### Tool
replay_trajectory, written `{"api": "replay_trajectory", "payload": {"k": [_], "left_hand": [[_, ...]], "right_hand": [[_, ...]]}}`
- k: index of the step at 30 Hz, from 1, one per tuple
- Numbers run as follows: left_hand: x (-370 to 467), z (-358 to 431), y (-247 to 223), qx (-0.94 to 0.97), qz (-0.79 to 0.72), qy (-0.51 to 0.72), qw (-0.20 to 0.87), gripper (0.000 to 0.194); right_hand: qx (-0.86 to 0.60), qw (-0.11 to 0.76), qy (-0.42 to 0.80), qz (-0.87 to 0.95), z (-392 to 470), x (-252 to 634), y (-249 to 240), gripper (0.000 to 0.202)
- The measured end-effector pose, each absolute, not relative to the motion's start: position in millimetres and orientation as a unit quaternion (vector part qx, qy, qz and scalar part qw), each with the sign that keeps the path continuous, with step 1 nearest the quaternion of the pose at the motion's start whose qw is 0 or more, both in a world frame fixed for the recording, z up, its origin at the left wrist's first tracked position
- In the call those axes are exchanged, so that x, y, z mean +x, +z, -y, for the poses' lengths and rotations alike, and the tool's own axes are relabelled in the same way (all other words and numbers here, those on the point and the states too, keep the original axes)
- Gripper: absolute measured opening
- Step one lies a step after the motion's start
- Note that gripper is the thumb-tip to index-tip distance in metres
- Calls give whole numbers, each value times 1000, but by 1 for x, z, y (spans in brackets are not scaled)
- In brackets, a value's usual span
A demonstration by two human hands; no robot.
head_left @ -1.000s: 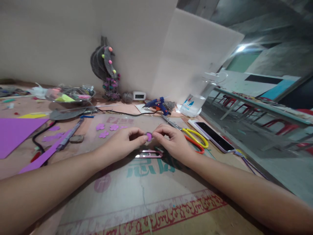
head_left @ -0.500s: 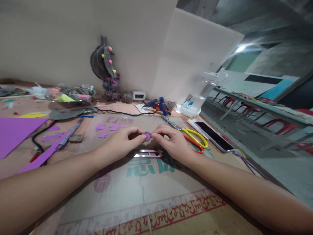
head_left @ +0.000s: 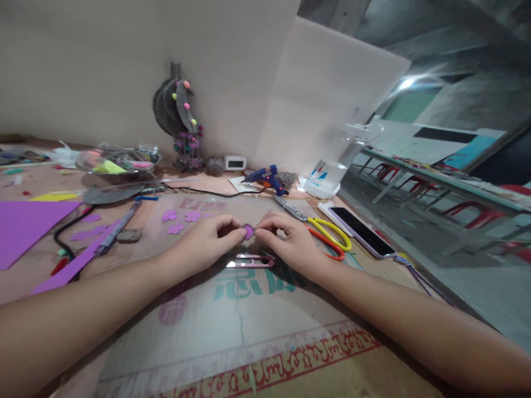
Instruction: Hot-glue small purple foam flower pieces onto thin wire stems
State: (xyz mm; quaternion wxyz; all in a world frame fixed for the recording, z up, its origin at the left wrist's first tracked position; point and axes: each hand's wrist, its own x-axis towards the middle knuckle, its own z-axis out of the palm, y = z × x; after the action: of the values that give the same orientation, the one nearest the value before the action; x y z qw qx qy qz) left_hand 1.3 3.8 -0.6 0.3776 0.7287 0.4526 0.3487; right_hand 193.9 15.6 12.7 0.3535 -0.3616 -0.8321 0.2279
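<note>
Between the fingertips of both hands is a small purple piece (head_left: 249,231) with a dark grey edge, held above the cardboard. My left hand (head_left: 215,236) pinches its left side, thumb against forefinger. From the right, my right hand (head_left: 286,237) pinches the other side in the same way. Just below the hands lies a pair of pink thread snips (head_left: 250,261). Scissors (head_left: 329,233) with yellow and orange handles rest beside my right hand. Several purple flower cutouts (head_left: 192,216) lie beyond my left hand.
A blue glue gun (head_left: 267,178) stands at the back, its cord running left. A clear jug (head_left: 326,174) and a phone (head_left: 360,231) are on the right. A bowl of scraps (head_left: 118,168), purple sheet (head_left: 33,226) and pen (head_left: 120,226) lie left. A grey decorated hanging (head_left: 176,113) leans at the wall.
The purple piece has turned slightly between my fingertips, and more of its purple face shows. Both hands stay in nearly the same place.
</note>
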Motion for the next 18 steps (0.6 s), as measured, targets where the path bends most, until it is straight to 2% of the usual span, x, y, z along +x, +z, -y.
{"api": "replay_trajectory", "payload": {"k": [12, 18], "left_hand": [[1, -3, 1, 724, -444, 351, 394, 28], [1, -3, 1, 716, -445, 361, 399, 29]], "right_hand": [[-353, 345, 239, 837, -16, 194, 11, 22], [-398, 388, 245, 794, -14, 195, 10, 14]]}}
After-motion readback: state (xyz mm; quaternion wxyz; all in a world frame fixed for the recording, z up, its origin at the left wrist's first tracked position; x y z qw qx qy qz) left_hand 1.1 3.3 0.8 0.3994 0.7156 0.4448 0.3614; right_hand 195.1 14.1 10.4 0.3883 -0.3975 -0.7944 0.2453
